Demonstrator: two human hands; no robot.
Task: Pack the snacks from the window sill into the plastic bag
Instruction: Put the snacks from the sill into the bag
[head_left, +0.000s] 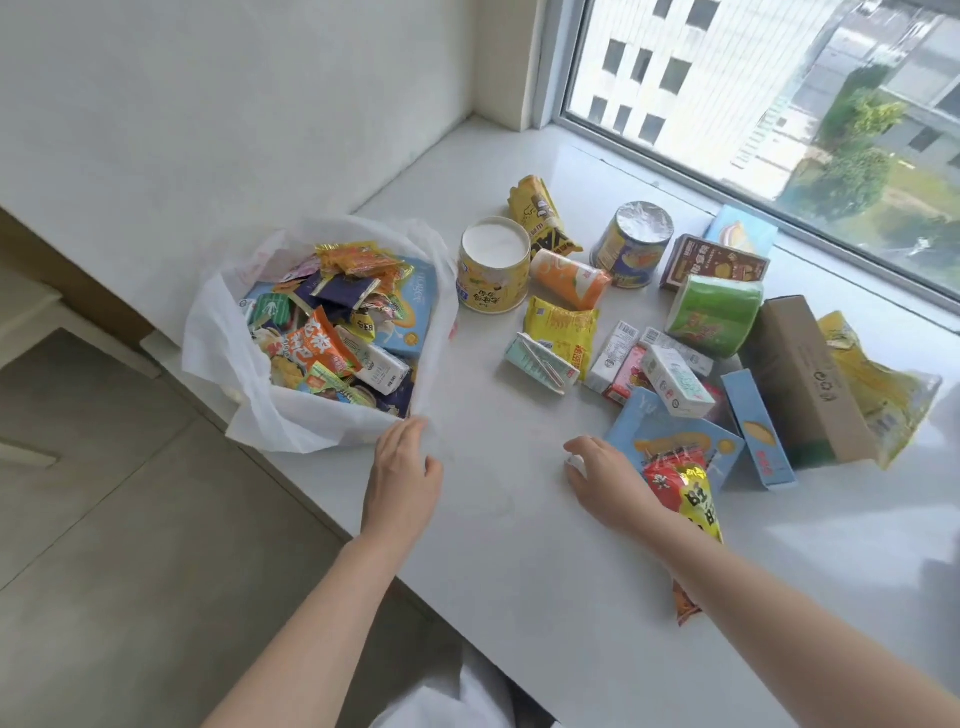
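Biggest worry is the stuffed plastic bag (270, 410) overhanging the window sill (519, 545) edge, held only by the left hand (402, 475) pinching its rim, while the right hand (608, 480), loosely curled, holds nothing near the red snack packet (685, 488).

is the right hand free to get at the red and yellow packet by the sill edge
Probably yes: the right hand rests right beside the red and yellow packet, seemingly holding nothing, with no other snack on top; only its own forearm crosses the packet's lower end.
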